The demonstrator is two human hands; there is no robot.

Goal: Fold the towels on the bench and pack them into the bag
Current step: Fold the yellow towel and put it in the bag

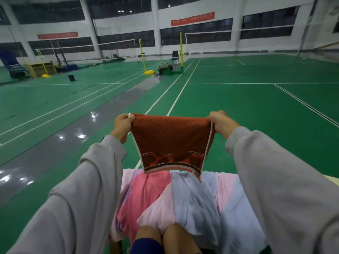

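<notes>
Towel, rust-red, patterned band at the lower hem: one. I hold it up in front of me, clear of the counter. Its top edge is stretched level from left to right and the rest hangs straight down, with the hem just above the heap below.

Left hand: fingers curled, pinching the top left corner. Right hand: fingers curled, pinching the top right corner. Neither is nearer, since the towel lies between them, one corner to each. I judge the next fold turns on that level edge, either corner brought across to corner or the cloth lowered flat.

Pastel towels, unfolded and overlapping on the counter: pink, pale pink and lilac-blue, at least four patches; the exact count cannot be told.

Bag: none in view.
</notes>
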